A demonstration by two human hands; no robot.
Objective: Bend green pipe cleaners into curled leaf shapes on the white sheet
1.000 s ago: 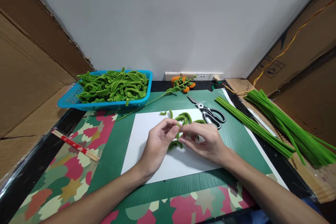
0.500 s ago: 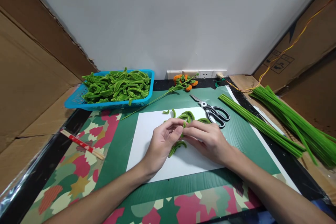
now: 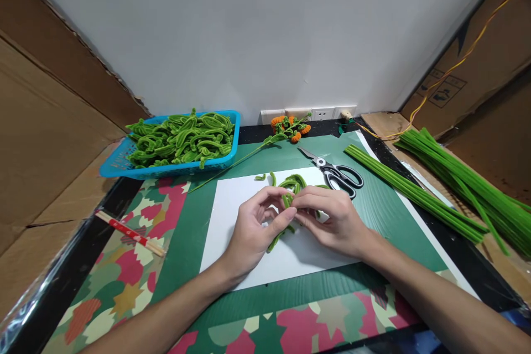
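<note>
Over the white sheet (image 3: 224,221), my left hand (image 3: 259,227) and my right hand (image 3: 332,214) meet, fingertips almost touching. Between them is a bent piece of green pipe cleaner (image 3: 287,199), pinched by both hands; the fingers partly cover it. Several curled green pipe cleaner pieces (image 3: 295,180) lie on the sheet just behind my hands, and another curved piece (image 3: 274,243) shows below my left fingers. Two short offcuts (image 3: 260,177) rest near the sheet's back edge.
Black-handled scissors (image 3: 332,170) lie open behind my right hand. At the back left stands a blue basket (image 3: 174,168) heaped with green loops. An orange pipe cleaner flower (image 3: 296,135) lies near the sockets. Green stems (image 3: 410,191) lie right, wrapped chopsticks (image 3: 130,232) left.
The fingers have shifted around the green piece, which now shows as a bent loop rather than an upright end. My left thumb has moved right and the right hand has turned slightly. The view shifted a little.
</note>
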